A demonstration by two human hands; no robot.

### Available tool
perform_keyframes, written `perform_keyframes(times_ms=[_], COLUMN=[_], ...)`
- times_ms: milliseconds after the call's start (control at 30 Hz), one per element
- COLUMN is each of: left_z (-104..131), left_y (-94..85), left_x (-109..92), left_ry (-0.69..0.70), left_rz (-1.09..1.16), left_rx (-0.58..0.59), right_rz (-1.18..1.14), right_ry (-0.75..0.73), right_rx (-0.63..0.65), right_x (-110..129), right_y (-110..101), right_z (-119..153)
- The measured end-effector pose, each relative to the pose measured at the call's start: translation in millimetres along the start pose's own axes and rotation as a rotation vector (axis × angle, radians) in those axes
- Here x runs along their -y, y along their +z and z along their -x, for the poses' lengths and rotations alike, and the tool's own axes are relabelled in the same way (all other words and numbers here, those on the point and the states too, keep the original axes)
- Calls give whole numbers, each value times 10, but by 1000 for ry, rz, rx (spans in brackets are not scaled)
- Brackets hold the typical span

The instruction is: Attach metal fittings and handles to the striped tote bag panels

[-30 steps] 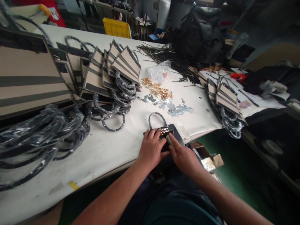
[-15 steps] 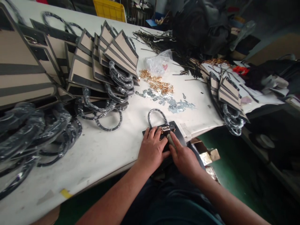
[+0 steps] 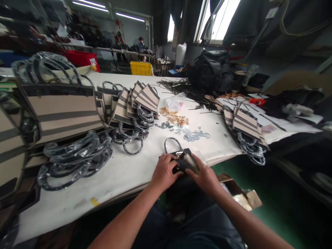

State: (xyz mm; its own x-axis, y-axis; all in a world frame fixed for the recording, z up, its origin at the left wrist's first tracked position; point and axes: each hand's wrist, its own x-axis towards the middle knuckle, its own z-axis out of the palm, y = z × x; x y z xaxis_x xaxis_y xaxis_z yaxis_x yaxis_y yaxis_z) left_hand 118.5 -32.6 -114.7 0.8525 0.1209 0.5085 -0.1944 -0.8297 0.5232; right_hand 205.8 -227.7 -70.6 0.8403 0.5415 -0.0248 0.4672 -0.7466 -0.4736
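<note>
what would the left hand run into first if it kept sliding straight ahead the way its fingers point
Probably the gold clasp on the small black bag that the left hand rests on, then the bag's wrapped handle loop. Beyond that lies the scatter of silver metal pieces; depth is hard to judge.

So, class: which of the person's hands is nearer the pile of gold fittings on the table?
Left. The left hand lies on the small black bag, below the gold fittings; the right hand sits further right and lower.
</note>
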Motion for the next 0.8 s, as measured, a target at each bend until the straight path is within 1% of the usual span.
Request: perform_keyframes(times_ms=[67,200,300,367,433,500,567,633,733,767,800], left_z=[-12,-59,-83,-97,-117,-143,-172,-197,-220,-223,-224], left_y=[-2,-5,-6,-9,-12,-15,-13,-6,6,9,11], left_x=[-13,-43,-55,-61,-67,-74,-79,-82,-81,-80,-79], left_ry=[-16,-60,-81,-93,-107,-118,-130,-139,-144,-143,-143], left_rz=[-3,-27,-28,-19,-12,-8,-9,-12,-18,-18,-18], left_rx=[2,32,56,68,79,85,85,79,79,83,86], right_rz=[-23,54,41,-48,-156,-247,-323,-397,-478,-491,-495], right_ry=[-7,-93,-158,-128,-62,-6,5,-80,-326,-391,-418], right_rx=[-22,10,8,-16,-33,-17,15,34,73,94,110], right_x=[-10,30,-11,-95,-204,-311,-397,-453,-483,-480,-472], right_y=[-31,-20,10,2,-32,-71,-93,-83,-23,-1,17], right_z=[-193,-618,-825,-917,-995,-1060,-1101,-1111,-1091,-1081,-1072])
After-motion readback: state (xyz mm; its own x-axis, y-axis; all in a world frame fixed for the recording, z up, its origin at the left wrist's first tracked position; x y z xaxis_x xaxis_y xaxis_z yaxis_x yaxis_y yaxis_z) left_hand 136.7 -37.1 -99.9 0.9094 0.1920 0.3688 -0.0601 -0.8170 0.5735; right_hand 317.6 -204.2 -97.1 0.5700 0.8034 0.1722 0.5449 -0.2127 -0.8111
